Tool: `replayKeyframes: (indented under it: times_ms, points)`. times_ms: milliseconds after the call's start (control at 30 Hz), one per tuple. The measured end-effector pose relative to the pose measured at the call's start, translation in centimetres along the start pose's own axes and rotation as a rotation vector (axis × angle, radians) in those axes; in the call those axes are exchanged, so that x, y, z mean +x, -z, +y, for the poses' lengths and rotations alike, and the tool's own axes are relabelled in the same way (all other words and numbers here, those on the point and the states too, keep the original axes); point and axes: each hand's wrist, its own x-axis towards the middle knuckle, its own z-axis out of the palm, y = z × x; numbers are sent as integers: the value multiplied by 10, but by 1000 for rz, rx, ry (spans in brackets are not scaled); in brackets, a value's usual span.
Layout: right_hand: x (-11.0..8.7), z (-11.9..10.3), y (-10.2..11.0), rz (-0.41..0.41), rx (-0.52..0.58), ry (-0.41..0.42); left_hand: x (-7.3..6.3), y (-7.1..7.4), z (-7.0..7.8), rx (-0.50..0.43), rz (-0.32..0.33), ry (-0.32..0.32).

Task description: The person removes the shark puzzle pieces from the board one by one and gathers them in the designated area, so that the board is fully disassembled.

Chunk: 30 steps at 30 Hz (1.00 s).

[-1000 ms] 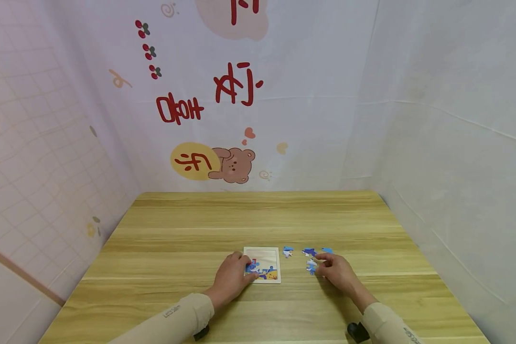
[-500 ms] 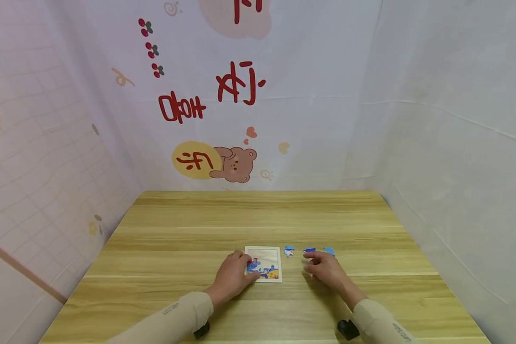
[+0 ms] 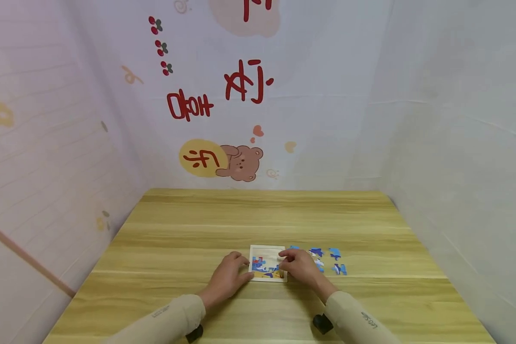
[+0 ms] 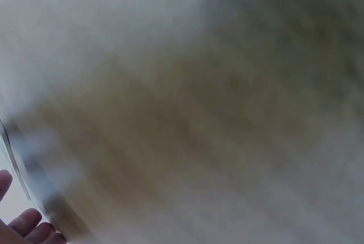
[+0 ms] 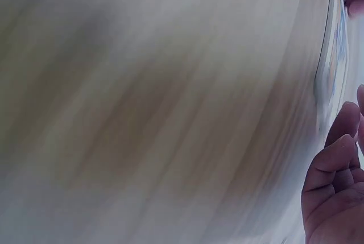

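Note:
A small square puzzle tray (image 3: 267, 247) with a pale rim lies on the table, its lower part filled with blue, red and yellow jigsaw pieces (image 3: 264, 273). My left hand (image 3: 227, 275) is at the tray's left edge, thumb and fingers spread apart, fingertips right at the rim. Over the tray's right edge is my right hand (image 3: 303, 267), fingers loosely bent, with no piece showing between them. Loose jigsaw pieces lie right of the tray: a blue-and-white piece (image 3: 339, 269), a blue piece (image 3: 334, 253) and a dark blue piece (image 3: 316, 252). Another is partly hidden behind the right hand.
The wood-grain table (image 3: 198, 215) extends around the tray. White printed cloth (image 3: 327, 119) hangs behind it and along both sides. Black wrist devices (image 3: 322, 324) sit under the beige sleeves (image 3: 357, 317). Both wrist views are mostly blurred tabletop.
My right hand has moved left from the loose pieces to the tray's right edge, uncovering a blue-and-white piece. My left hand has drawn back from over the tray to its left rim.

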Motion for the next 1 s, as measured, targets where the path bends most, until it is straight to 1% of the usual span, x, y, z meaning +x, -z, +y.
replayKeyframes:
  times_ms: [133,200,300,400,500,567,733,800,900,1000]
  points:
    - [9,-9,-13,-12,-13,12,1,-3,-1,-6,6,-12]
    - [13,-12,-18,-13,0,10,2,-5,-1,3,10,-14]
    - [17,-14,-25,-24,14,5,3,-6,0,20,18,-24]
    - [19,-12,-30,-33,10,-2,4,-7,2,51,28,-48]
    - [20,-11,-32,-36,-3,2,4,-6,5,94,28,-61]
    - [20,-12,-33,-40,-24,3,4,-6,6,112,20,-59]
    - [20,-15,-34,-52,-160,54,2,-5,6,126,18,-61]
    - [20,-15,-34,-59,-193,75,2,-5,6,131,23,-67]
    - [21,-16,-35,-80,-189,80,1,-4,5,136,28,-74]
    - [23,-17,-35,-97,-149,59,1,-4,4,142,30,-75]
